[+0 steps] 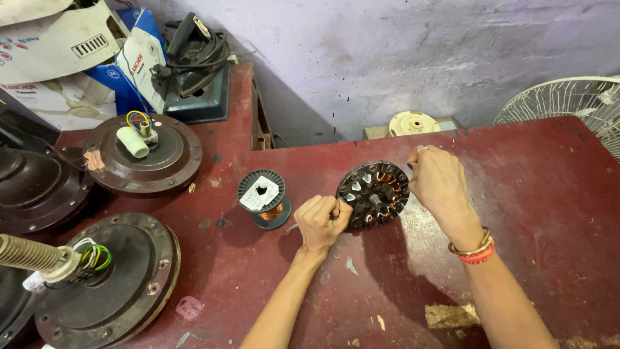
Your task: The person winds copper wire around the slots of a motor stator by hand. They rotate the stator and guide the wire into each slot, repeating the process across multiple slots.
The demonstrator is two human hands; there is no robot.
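My left hand fisted, fingers pinching the round black copper-wound motor stator, standing on the dark red tabletop, my right hand fingers pressed on its upper rim, grey copper-wire spool beside

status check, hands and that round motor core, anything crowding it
Left hand fisted at the stator lower-left edge. Right hand pinching at its upper-right rim. Stator tilted on red table. Wire spool close left, not touching.

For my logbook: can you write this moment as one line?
left hand: gripping stator edge | right hand: pinched at stator's far rim | copper wire spool: beside, untouched | surface: red table
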